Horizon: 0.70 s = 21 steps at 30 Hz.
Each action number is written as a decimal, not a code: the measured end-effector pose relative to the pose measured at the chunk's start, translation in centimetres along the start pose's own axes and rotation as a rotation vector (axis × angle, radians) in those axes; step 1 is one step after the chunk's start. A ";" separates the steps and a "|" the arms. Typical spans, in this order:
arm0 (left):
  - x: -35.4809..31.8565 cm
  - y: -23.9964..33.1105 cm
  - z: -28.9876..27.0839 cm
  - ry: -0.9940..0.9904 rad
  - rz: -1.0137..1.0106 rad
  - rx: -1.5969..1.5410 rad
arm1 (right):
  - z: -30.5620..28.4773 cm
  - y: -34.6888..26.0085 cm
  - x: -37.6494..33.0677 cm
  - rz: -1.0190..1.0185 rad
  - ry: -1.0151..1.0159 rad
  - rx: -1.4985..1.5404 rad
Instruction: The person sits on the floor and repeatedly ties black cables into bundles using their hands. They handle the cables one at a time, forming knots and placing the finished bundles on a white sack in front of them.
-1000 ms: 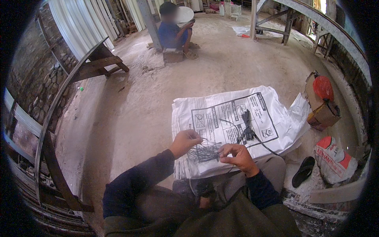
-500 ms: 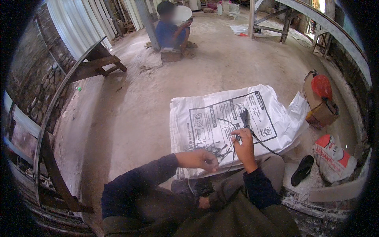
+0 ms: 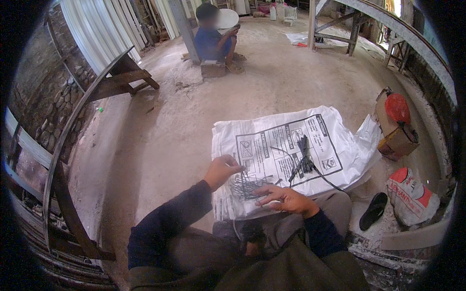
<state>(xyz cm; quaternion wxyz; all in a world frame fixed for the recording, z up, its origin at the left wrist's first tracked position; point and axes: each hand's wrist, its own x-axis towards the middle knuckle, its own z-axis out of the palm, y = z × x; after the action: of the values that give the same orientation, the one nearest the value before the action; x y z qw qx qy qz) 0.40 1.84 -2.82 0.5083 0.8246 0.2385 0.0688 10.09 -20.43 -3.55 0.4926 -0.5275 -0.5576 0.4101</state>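
A white printed sack (image 3: 223,140) lies flat before my crossed legs. On its near part is a loose tangle of thin dark strands (image 3: 245,186), like wire or cord. My left hand (image 3: 223,170) is at the tangle's far left side, thumb and forefinger pinched on what looks like one thin strand. My right hand (image 3: 287,200) reaches over the near right side of the tangle, fingers apart, fingertips at the strands. A bundle of thicker black cords (image 3: 306,164) rests on the sack beyond the right hand, one long end trailing toward my right knee.
At right stand a cardboard box (image 3: 388,121) with a red bag (image 3: 397,107), a black sandal (image 3: 374,211) and a red-and-white sack (image 3: 412,196). A wooden bench (image 3: 121,77) is at left. A person (image 3: 213,41) sits by a post ahead.
My right hand has let go of the black cords and come down left to the tangle. My left hand has moved up and left to the tangle's far side.
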 end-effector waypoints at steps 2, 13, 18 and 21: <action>-0.6 0.9 0.0 -0.033 -0.010 0.073 | 0.5 -0.2 0.0 0.007 0.005 -0.028; -1.0 0.3 1.5 -0.218 0.123 0.140 | 0.4 0.3 -0.4 0.153 0.471 0.092; -0.8 -1.0 3.1 -0.470 0.323 0.036 | -0.3 2.3 -0.2 0.139 0.640 -0.011; -1.7 1.3 3.5 -0.571 0.304 0.183 | -0.5 3.9 0.0 0.120 0.751 -0.108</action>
<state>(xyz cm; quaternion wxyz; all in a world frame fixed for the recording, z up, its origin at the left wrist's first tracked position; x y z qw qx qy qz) 0.60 -2.24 -3.15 0.4623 0.8790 -0.0342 -0.1117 11.33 -20.09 -7.23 0.6091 -0.6979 -0.3272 0.1865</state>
